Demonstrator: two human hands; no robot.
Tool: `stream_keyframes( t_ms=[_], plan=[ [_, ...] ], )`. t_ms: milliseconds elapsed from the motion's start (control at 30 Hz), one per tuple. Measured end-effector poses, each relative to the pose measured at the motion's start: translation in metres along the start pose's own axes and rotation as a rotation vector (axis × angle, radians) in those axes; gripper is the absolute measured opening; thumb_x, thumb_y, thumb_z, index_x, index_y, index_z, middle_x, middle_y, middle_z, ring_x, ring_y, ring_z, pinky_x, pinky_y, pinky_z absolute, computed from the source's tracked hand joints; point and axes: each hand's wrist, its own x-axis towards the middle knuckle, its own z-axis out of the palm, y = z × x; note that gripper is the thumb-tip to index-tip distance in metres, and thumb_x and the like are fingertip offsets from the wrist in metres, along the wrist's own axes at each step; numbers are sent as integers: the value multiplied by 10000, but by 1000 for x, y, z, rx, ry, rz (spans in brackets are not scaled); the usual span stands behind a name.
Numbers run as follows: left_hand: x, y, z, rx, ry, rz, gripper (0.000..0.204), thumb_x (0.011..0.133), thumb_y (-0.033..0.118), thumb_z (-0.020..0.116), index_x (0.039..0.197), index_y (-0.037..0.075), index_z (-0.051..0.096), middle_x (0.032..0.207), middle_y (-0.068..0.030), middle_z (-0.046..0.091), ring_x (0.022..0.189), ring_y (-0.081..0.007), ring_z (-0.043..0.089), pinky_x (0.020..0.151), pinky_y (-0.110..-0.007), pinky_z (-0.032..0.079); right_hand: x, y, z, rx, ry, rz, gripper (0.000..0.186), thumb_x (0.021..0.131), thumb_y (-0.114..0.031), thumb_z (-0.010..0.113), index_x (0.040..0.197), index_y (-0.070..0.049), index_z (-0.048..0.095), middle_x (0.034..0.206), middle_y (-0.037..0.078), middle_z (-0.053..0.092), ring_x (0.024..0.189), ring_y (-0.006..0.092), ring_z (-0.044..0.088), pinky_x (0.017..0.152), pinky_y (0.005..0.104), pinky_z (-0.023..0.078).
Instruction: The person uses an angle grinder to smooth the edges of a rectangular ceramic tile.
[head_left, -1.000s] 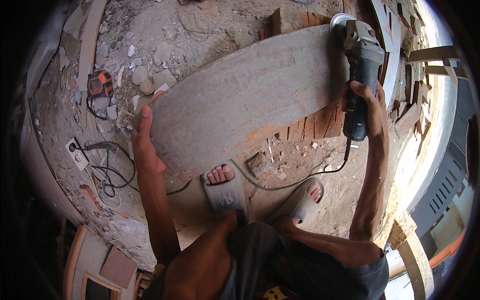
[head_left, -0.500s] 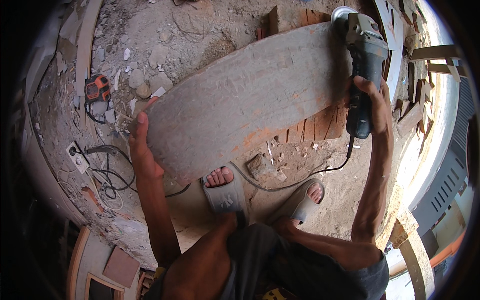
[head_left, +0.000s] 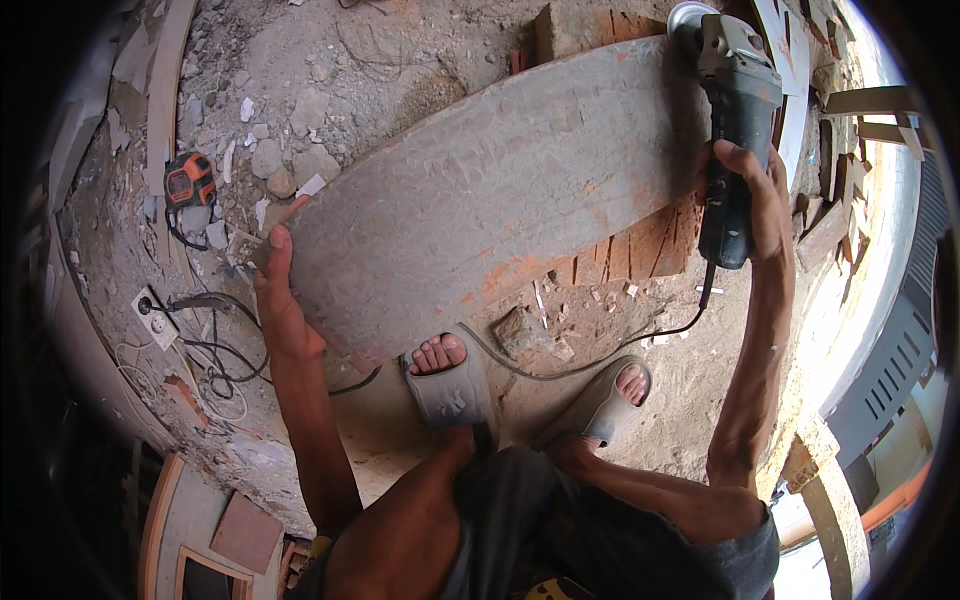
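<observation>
A long, curved grey slab (head_left: 480, 190) with orange worn patches lies across the space before my feet. My left hand (head_left: 285, 295) grips its left end, thumb on top and the other fingers hidden at the edge or underneath. Wrapped round the dark body of an angle grinder (head_left: 735, 110) is my right hand (head_left: 760, 190), at the slab's far right end. The grinder's pale disc (head_left: 690, 25) sits by the slab's far right corner; whether it touches cannot be made out. Grooved reddish bricks (head_left: 640, 245) prop the slab's right part.
The grinder's black cord (head_left: 560, 375) runs past my sandals (head_left: 450, 385) on the dusty ground. At left are an orange-black tape measure (head_left: 190, 180), a white power socket strip (head_left: 157, 318) with tangled cables, and broken stones (head_left: 305, 112). Wood offcuts (head_left: 845, 205) lie at right.
My right hand and the angle grinder have shifted slightly right and away from me along the slab's end. My left hand keeps its hold and the slab looks almost unmoved.
</observation>
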Motion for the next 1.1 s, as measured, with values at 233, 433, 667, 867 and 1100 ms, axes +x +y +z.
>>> stream_keyframes(
  t_ms=[233,433,667,867,1100],
  plan=[
    [2,0,-6,32,0,22,670,1158,454,591,1584,-62,549,1471,-197,683,1312,-298,696,1116,-459,579,-4,-7,11,-27,-4,-19,437,920,-379,805,1131,-15,684,830,91,721,669,190,691,662,336,552],
    [2,-4,-5,14,4,12,679,1155,460,593,1585,-63,545,1466,-197,684,1305,-297,698,1113,-457,578,1,-9,7,13,1,-13,418,930,-370,790,1116,-11,684,846,102,719,687,191,700,665,335,557],
    [4,-8,-5,20,0,2,707,1148,485,590,1591,-63,534,1476,-199,666,1328,-305,676,1137,-466,556,-27,3,-4,50,118,-26,417,933,-365,769,1091,11,686,826,105,711,682,190,699,658,339,566],
    [3,-9,-7,50,31,3,703,1156,487,573,1603,-52,521,1479,-198,663,1330,-312,676,1143,-469,553,-51,9,6,19,101,43,556,871,-433,808,1173,10,660,812,105,705,679,192,702,643,343,563],
    [5,-19,-7,35,13,-23,676,1158,459,578,1600,-51,530,1473,-185,678,1295,-296,699,1121,-461,567,-41,17,13,9,80,45,508,879,-419,790,1134,1,662,795,105,708,656,187,683,638,343,559]
  ],
)
